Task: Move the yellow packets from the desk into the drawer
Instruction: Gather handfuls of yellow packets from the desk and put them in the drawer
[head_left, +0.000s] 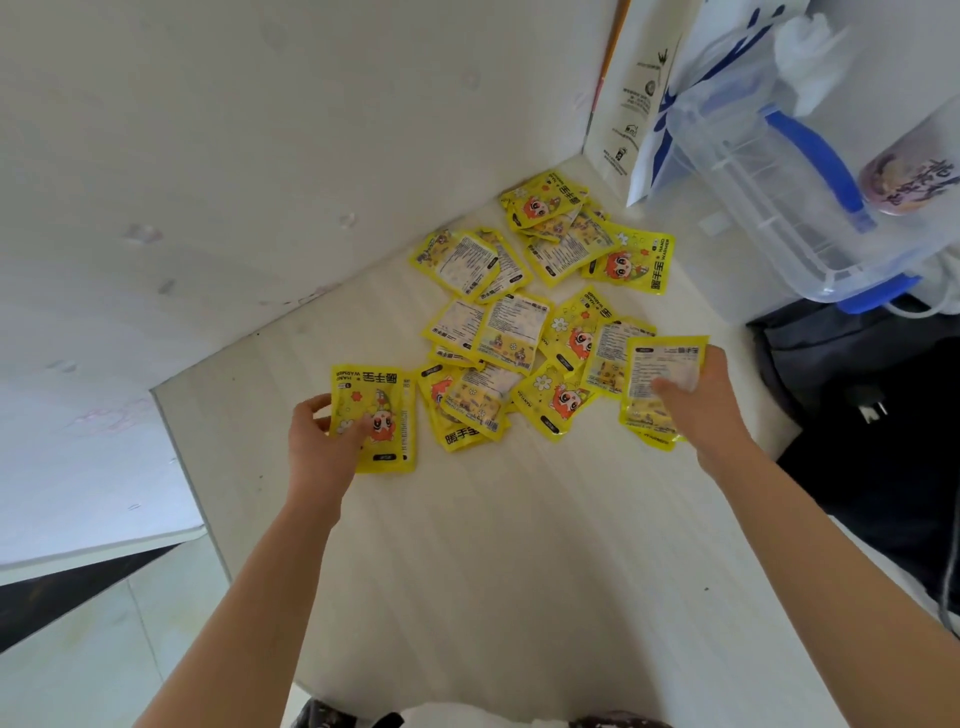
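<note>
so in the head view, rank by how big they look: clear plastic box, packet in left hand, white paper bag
1. clear plastic box
2. white paper bag, partly hidden by the box, so unsure
3. packet in left hand, smallest though nearest the camera

Bright, even daylight, with only faint shadows. Wide-angle distortion bends the desk (467, 545) edges. The picture is slightly soft throughout.

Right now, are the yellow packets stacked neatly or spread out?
Spread out: the yellow packets lie scattered and overlapping on the desk.
</note>
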